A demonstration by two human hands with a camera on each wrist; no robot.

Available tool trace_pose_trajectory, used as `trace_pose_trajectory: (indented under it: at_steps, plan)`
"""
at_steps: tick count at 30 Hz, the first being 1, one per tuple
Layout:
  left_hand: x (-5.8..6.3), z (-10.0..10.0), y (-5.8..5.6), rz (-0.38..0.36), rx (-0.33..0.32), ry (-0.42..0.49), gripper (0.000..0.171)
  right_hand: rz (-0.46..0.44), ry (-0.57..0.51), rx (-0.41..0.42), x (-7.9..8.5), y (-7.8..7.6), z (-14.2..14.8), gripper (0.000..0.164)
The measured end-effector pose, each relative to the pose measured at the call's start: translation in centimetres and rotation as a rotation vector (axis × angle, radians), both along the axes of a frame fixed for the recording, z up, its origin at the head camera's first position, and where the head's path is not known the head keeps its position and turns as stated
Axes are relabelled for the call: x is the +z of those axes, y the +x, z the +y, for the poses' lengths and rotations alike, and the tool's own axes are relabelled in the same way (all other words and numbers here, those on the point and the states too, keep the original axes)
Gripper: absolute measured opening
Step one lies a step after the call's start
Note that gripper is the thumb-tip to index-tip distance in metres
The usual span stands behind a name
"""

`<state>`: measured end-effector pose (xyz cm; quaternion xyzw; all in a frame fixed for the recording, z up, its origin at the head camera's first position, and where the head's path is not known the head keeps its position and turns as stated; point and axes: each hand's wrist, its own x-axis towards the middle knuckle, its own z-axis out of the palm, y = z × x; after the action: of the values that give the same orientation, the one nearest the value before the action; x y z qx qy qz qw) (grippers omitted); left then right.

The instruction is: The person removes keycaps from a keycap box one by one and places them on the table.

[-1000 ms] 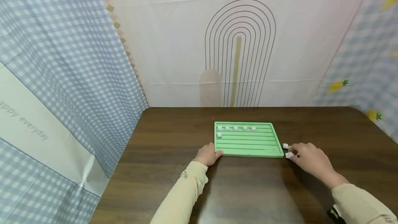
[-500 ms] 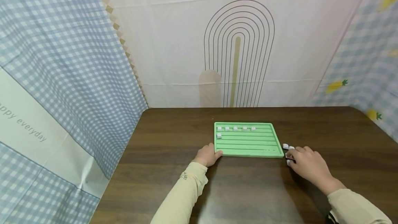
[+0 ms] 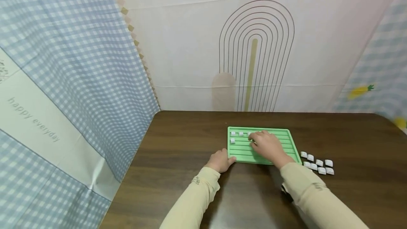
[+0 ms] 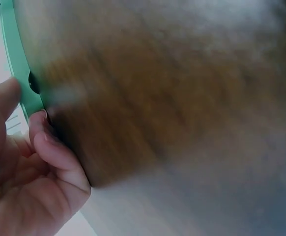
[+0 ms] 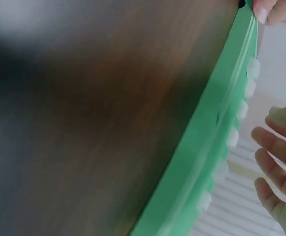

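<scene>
A green tray point(image 3: 243, 151) lies flat on the brown table point(image 3: 178, 158), right of centre in the lower half of the head frame. Its long axis and its grooves run left to right across the frame. White blocks point(image 3: 241, 134) sit along its upper row, partly hidden by a hand, and one more sits at the left end of the row below. The left hand point(image 3: 219, 160) pinches the tray's lower-left corner between thumb and fingers. The right hand point(image 3: 268, 146) is over the tray's middle, its fingers loosely bent with gaps between them. Eight loose blocks point(image 3: 313, 166) lie in two rows just beside the tray's lower-right corner; any marks on them are too small to read. At the left of the frame, a pale band point(image 3: 35, 119) on the checked cloth point(image 3: 95, 56) reads "happy everyday", slanting downward.
</scene>
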<state>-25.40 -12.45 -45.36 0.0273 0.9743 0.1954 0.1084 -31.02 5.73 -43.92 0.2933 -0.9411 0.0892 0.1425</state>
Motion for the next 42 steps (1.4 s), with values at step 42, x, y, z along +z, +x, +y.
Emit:
trace_pose_trajectory:
  at_steps: [42]
  plan:
    - [-0.4,-0.1,-0.2,0.043,-0.045,-0.047,0.050,0.103,-0.059,-0.029,1.5,1.7,4.7,0.015]
